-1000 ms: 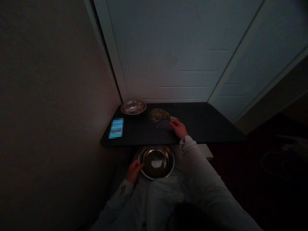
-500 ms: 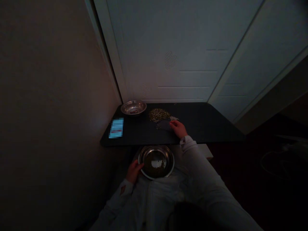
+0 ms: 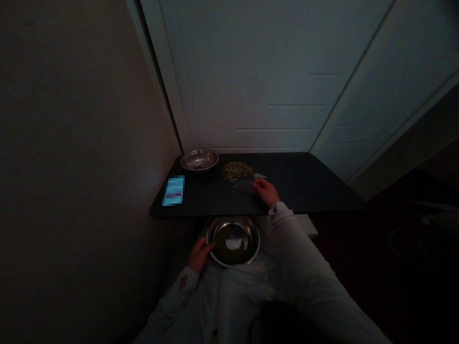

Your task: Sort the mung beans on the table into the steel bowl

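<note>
My left hand (image 3: 200,254) grips the left rim of a shiny metal bowl (image 3: 256,246), thumb over the edge. The bowl sits at my lap, just below the table's front edge, with dark greenish small bits inside. My right hand (image 3: 266,190) is closed over the dark table, pinching the right end of a thin, flat grey piece (image 3: 244,186); its exact kind is too dim to tell. Just beyond the flat piece lies a heap of mixed green and pale seeds or beans (image 3: 236,170). A smaller pale pile (image 3: 259,176) lies right behind my right fingers.
On the dark table (image 3: 315,186), a second metal bowl (image 3: 199,160) stands at the back left with a small reddish item in it. A lit, blurred-out screen (image 3: 174,190) lies at the left edge. A wall rises on the left, white door panels (image 3: 244,62) behind.
Very little differs. The flat grey piece looks slightly shifted near the heap, and my right hand is almost in the same spot. My left hand and the bowl have stayed put.
</note>
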Demonstrator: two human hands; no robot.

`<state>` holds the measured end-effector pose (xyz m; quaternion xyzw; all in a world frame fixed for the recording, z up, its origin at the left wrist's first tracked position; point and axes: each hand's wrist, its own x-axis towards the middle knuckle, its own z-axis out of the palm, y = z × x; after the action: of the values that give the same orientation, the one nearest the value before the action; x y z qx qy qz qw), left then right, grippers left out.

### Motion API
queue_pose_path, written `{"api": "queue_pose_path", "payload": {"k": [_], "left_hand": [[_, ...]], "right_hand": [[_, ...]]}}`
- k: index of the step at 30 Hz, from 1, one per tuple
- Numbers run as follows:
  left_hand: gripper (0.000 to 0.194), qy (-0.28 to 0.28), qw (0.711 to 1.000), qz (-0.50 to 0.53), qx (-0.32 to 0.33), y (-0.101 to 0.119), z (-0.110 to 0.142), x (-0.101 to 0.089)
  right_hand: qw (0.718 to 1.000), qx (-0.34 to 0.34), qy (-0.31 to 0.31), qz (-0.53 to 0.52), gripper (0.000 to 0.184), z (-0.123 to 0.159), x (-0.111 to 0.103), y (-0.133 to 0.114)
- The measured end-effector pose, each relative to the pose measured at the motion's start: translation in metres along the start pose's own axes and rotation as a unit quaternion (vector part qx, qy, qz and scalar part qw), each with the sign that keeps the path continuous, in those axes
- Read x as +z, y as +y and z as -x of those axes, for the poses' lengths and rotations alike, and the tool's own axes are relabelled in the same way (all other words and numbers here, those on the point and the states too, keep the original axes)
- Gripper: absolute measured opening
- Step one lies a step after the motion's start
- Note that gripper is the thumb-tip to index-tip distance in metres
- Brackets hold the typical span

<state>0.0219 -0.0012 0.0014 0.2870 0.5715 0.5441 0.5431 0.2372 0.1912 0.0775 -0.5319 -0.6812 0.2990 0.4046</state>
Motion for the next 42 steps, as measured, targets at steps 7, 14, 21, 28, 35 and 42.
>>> {"api": "queue_pose_path", "payload": {"k": [7,14,21,28,35,42], "left_hand": [[0.025,-0.007,1.0,0.016,-0.002,-0.001,-0.001,-0.001],[0.026,-0.004,0.999,0.031,-0.009,0.001,0.001,0.001],[0.028,-0.003,1.0,0.022,-0.011,0.003,0.001,0.002],[0.029,0.003,1.0,0.013,-0.002,-0.003,-0.002,-0.001],[0.024,0.005,1.0,0.001,-0.001,0.001,-0.001,0.0],[0.029,0.004,1.0,0.019,-0.008,0.0,0.0,0.001]], "right_hand": [[1.0,-0.015,-0.012,0.002,0.022,0.002,-0.005,0.003],[0.998,-0.019,-0.054,-0.015,0.018,0.002,-0.005,0.004],[0.999,-0.012,-0.048,-0.018,0.019,0.003,-0.006,0.001],[0.996,-0.002,-0.067,-0.06,0.02,0.004,-0.005,0.001],[0.995,0.013,-0.036,-0.096,0.02,0.005,-0.006,0.003],[0.994,-0.009,-0.076,-0.081,0.019,0.016,-0.014,0.003]]}}
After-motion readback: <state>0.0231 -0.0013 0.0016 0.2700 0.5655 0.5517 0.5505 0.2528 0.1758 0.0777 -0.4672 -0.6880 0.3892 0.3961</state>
